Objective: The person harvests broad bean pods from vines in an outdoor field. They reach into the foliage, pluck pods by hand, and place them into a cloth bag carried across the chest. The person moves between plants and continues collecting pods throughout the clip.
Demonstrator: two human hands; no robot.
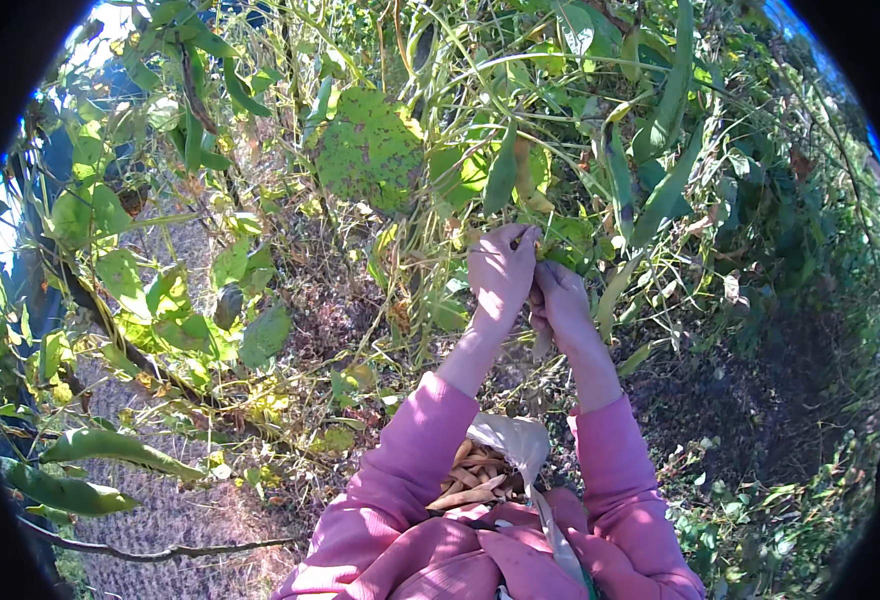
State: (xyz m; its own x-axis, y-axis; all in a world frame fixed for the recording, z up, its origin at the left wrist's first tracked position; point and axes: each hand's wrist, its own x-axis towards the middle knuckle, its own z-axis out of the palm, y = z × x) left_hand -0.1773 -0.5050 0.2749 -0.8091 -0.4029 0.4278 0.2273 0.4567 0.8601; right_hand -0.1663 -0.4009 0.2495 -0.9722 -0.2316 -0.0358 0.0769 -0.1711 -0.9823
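Both arms, in pink sleeves, reach up into a tangle of bean vines. My left hand [501,268] is closed, its thumb and fingers pinched together at the tip among the stems. Just right of it and slightly lower, my right hand [564,302] is closed too, its fingertips close to the left ones. What the fingers grip is hidden by the hands. A green bean pod [501,172] hangs directly above them. Against my front, a whitish bag [516,440] gapes at the top, with several dry brown bean pods [473,476] inside.
More large green pods [672,95] hang at the upper right, and others [125,450] at the lower left. A broad spotted leaf [370,150] hangs left of my hands. A thin branch [160,552] crosses the lower left above dry ground [190,515].
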